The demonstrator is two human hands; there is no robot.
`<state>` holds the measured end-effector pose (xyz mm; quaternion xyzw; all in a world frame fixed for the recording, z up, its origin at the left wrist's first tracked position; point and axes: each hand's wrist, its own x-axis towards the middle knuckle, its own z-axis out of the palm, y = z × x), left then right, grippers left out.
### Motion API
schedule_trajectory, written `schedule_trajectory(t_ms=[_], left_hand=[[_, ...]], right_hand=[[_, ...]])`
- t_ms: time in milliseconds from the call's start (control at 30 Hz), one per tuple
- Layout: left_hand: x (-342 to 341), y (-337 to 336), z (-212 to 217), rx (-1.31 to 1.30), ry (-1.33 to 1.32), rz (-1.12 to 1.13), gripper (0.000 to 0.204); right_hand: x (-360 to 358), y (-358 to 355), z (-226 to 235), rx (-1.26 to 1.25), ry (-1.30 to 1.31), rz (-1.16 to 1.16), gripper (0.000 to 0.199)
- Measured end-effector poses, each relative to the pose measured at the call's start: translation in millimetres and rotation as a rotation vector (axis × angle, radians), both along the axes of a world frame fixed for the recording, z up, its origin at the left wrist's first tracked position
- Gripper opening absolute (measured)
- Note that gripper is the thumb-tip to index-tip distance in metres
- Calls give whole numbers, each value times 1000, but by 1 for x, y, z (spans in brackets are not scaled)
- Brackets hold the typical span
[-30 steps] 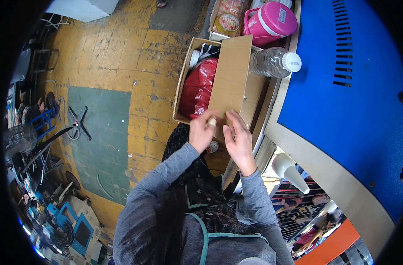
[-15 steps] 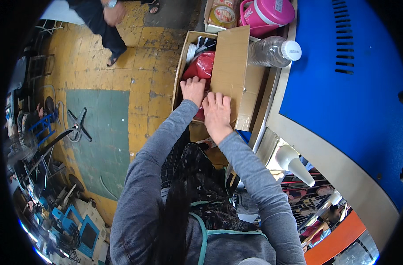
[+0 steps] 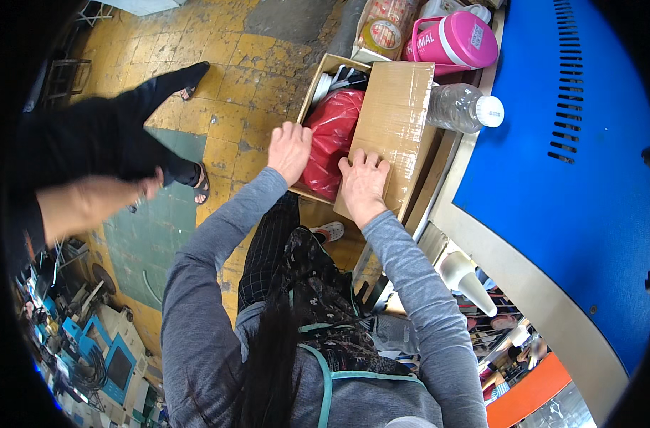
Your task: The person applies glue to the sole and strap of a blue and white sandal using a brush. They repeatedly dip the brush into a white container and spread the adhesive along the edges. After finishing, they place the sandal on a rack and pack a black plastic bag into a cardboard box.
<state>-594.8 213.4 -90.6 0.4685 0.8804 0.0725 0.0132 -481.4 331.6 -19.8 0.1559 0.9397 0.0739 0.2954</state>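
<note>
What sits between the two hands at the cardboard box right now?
In the head view, a red plastic bag inside the open cardboard box lies between the left hand and right hand.

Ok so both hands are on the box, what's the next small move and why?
Probably press the flap down with the right hand. That hand lies flat on the flap, which covers only the box's right side; the red bag still bulges beside it, with the left hand at the near edge.
</note>
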Motion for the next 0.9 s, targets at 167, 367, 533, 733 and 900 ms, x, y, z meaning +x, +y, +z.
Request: schedule_trajectory(t_ms=[167,367,533,733,900], left_hand=[[-12,-9,14,-35,55,235,7],[17,27,23,288,-206,86,33],[12,58,-5,13,-266,-201,26],[-24,28,9,85,-281,-142,17],[-42,-18,36,351,-502,175,17]], right_hand=[[1,3,1,8,1,47,23],[-5,4,-9,-24,17,-14,19],[-6,4,-6,-26,-23,-6,18],[-7,9,2,-68,-23,-46,17],[-3,7,2,-43,26,-21,16]])
